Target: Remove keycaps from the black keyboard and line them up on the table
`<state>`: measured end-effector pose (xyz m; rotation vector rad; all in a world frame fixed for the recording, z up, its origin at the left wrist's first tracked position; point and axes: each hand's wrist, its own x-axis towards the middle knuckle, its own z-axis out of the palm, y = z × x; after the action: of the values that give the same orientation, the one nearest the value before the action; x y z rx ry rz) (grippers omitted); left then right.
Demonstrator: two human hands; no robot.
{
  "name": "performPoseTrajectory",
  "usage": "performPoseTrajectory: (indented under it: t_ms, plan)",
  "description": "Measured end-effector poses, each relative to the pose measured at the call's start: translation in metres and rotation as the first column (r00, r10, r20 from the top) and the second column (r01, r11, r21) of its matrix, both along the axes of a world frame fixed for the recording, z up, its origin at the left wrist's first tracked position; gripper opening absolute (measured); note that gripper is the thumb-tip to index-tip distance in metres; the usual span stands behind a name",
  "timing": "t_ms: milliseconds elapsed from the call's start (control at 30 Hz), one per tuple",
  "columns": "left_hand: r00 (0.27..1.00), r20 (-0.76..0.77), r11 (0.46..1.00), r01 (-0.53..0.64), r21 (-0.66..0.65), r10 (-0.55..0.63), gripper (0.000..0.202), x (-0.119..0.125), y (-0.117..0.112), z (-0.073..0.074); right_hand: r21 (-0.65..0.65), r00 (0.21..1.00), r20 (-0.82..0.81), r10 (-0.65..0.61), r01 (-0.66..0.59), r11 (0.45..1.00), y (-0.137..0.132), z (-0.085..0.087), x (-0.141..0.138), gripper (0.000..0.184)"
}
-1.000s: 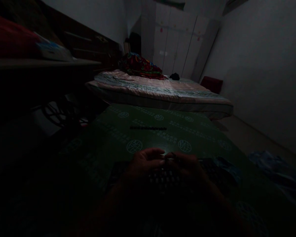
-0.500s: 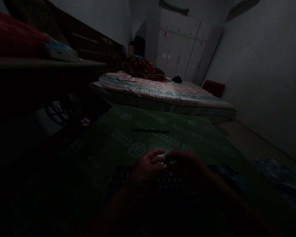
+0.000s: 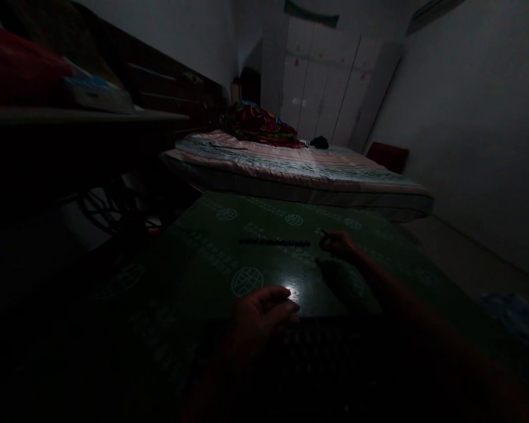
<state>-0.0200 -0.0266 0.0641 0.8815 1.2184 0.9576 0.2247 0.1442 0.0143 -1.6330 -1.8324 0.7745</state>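
Observation:
A dark keyboard (image 3: pixel 321 346) lies at the near side of the green table, much of it lost in shadow. Over its left part hovers my left hand (image 3: pixel 262 314), fingers loosely stretched and holding nothing that I can see. Farther out, my right hand (image 3: pixel 340 244) pinches a small dark piece that looks like a keycap (image 3: pixel 323 231). It is just right of a straight row of small black keycaps (image 3: pixel 275 241) lying across the table. The dim light hides the details of the pinched piece.
The green table (image 3: pixel 203 235) has printed globe marks. Beyond it stands a bed (image 3: pixel 300 170) with a red patterned blanket (image 3: pixel 264 126). At left is a shelf (image 3: pixel 158 116) with a box (image 3: pixel 99 94); a dark spoked wheel (image 3: pixel 101 205) is below. Bluish cloth (image 3: pixel 515 317) lies at right.
My right hand has moved away from the keyboard, forward and right, to the row's right end with the small keycap. My left hand stays near the keyboard, slightly lower in view.

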Motion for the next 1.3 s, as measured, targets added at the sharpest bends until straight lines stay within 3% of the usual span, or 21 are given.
performPoseTrajectory:
  t_ms: [133, 333, 767, 1300]
  plan:
    - [0.998, -0.025, 0.998, 0.061, -0.034, -0.062, 0.040, -0.006, 0.004, -0.006, -0.024, 1.000, 0.004, -0.001, 0.001, 1.000, 0.024, -0.019, 0.003, 0.015]
    - [0.995, -0.056, 0.996, 0.086, -0.032, -0.088, 0.035, -0.007, 0.006, -0.008, -0.078, 1.000, -0.003, 0.023, -0.023, 0.997, 0.037, -0.029, 0.003, 0.018]
    - [0.980, -0.130, 0.988, 0.144, -0.057, -0.150, 0.030, -0.005, 0.003, -0.004, -0.116, 0.998, -0.050, 0.038, -0.043, 0.992, 0.046, -0.033, 0.001, 0.020]
    - [0.979, -0.132, 0.987, 0.155, -0.038, -0.159, 0.030, -0.005, 0.004, -0.010, -0.123, 0.997, -0.081, 0.016, -0.026, 0.992, 0.045, -0.031, 0.000, 0.022]
